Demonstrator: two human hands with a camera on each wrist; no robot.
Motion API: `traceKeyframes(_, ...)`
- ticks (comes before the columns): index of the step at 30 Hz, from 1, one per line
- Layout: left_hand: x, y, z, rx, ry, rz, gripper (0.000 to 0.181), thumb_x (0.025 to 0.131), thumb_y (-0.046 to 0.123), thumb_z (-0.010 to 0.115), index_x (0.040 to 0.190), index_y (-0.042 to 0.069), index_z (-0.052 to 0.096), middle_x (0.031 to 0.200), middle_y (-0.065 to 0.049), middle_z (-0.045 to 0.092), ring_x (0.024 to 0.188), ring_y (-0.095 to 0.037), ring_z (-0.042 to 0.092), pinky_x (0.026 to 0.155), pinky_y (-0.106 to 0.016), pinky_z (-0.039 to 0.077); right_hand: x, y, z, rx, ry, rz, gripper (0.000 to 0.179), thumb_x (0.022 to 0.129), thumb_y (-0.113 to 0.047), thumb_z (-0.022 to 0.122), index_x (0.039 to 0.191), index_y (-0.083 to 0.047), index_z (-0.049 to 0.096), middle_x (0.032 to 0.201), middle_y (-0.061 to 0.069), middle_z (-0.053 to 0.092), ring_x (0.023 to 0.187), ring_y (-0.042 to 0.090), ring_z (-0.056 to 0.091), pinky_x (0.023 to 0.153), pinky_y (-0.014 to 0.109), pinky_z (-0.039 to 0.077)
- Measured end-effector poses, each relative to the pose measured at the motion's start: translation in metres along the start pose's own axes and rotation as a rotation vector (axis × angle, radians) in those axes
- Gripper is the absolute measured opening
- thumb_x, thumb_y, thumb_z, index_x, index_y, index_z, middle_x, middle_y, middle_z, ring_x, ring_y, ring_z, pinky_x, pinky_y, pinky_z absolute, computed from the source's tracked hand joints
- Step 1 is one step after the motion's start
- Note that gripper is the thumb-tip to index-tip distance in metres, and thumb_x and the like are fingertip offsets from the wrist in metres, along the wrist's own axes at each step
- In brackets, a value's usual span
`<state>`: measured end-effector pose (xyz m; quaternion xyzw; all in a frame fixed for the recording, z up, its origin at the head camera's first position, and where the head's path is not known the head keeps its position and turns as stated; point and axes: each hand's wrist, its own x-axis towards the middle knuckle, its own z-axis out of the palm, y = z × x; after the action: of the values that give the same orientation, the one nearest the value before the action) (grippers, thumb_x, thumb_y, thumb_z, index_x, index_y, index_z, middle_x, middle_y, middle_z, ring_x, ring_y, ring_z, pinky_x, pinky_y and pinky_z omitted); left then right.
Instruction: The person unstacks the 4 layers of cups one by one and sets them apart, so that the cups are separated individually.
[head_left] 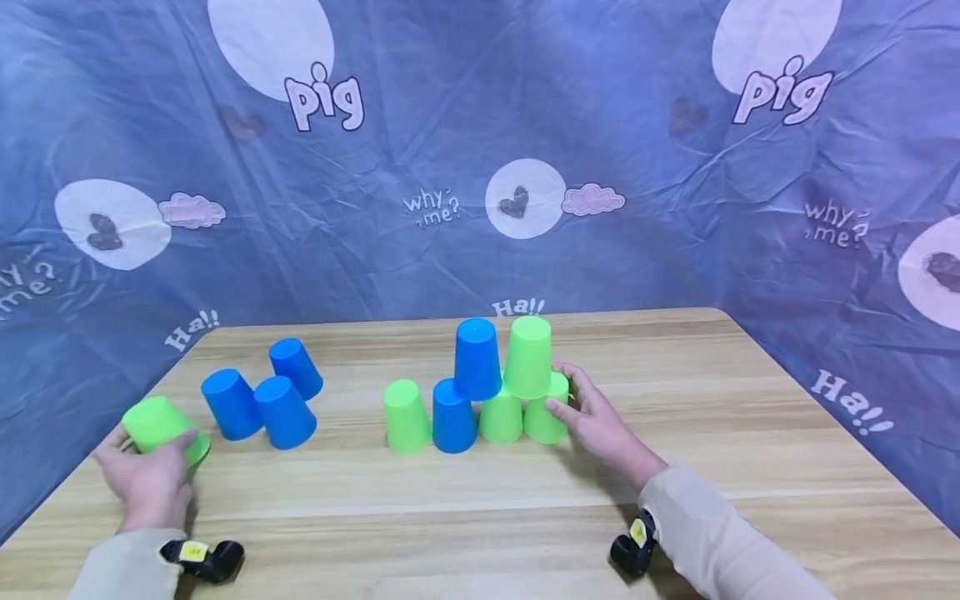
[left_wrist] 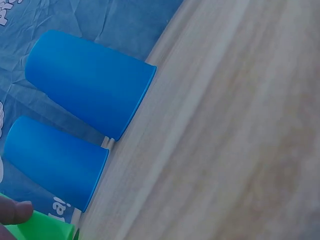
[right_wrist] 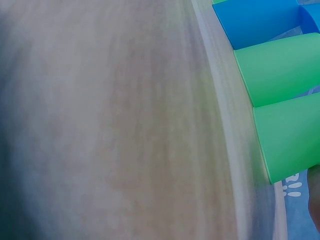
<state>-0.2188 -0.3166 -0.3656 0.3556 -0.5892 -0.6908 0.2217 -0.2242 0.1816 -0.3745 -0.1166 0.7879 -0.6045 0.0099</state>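
At the far left my left hand (head_left: 150,475) grips an upside-down green cup (head_left: 156,423), thumb on its near side; the same green cup (left_wrist: 42,227) shows in the corner of the left wrist view. On the right, my right hand (head_left: 600,421) holds the rightmost green cup (head_left: 546,421) of a bottom row, thumb in front and fingers round its far side. To its left in that row stand a green cup (head_left: 501,419), a blue cup (head_left: 453,425) and an end green cup (head_left: 406,421). An upper blue cup (head_left: 477,360) and an upper green cup (head_left: 528,358) rest on the row.
Three upside-down blue cups (head_left: 285,414) stand grouped between my left hand and the stack. The wooden table (head_left: 420,533) ends at a blue printed cloth (head_left: 420,108) hanging behind and at both sides. Black wrist cameras (head_left: 204,560) sit at both sleeves.
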Motion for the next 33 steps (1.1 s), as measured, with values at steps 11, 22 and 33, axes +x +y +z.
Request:
traceKeyframes(11, -0.001, 0.000, 0.003, 0.135, -0.003, 0.000, 0.085, 0.080, 0.003, 0.067, 0.136, 0.037, 0.014, 0.151, 0.004, 0.012, 0.137, -0.016, 0.016, 0.111, -0.038, 0.025, -0.001, 0.000, 0.000, -0.004, 0.003, 0.010, 0.052, 0.092, -0.009, 0.051, 0.139, -0.006, 0.028, 0.132, 0.017, 0.043, 0.126, 0.034, 0.039, 0.108, 0.051, 0.028)
traceKeyframes(22, -0.018, 0.019, 0.009, 0.164, 0.051, 0.225, 0.079, 0.079, 0.005, 0.068, 0.135, 0.033, 0.020, 0.141, 0.011, 0.016, 0.134, -0.009, 0.013, 0.113, -0.029, 0.016, 0.000, 0.001, 0.000, -0.010, 0.007, -0.004, 0.050, 0.093, -0.009, 0.050, 0.138, -0.005, 0.029, 0.133, 0.019, 0.043, 0.125, 0.036, 0.040, 0.107, 0.052, 0.030)
traceKeyframes(33, -0.084, 0.035, 0.048, 0.178, -0.079, 0.813, 0.057, 0.086, 0.010, 0.054, 0.138, 0.017, 0.032, 0.142, 0.002, 0.031, 0.134, -0.009, 0.024, 0.112, -0.027, 0.016, -0.001, 0.001, 0.000, -0.013, -0.001, -0.004, 0.050, 0.093, -0.009, 0.050, 0.138, -0.005, 0.029, 0.132, 0.019, 0.042, 0.125, 0.035, 0.040, 0.107, 0.051, 0.030)
